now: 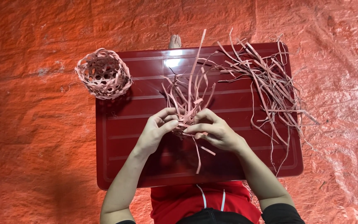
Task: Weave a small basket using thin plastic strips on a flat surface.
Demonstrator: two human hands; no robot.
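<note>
Both my hands work a partly woven bundle of thin pale strips [187, 99] over a dark red low table [121, 145]. My left hand [156, 130] pinches the bundle's lower left side with fingertips. My right hand [214, 130] grips its lower right side, fingers curled around crossing strips. Loose strip ends fan upward from the weave, and one hangs down toward me.
A finished small open-weave basket [103, 74] sits at the table's far left corner. A loose pile of strips [270, 87] covers the table's right side and spills past its edge. An orange tarp [34, 137] lies underneath. Toes [175, 41] show beyond the far edge.
</note>
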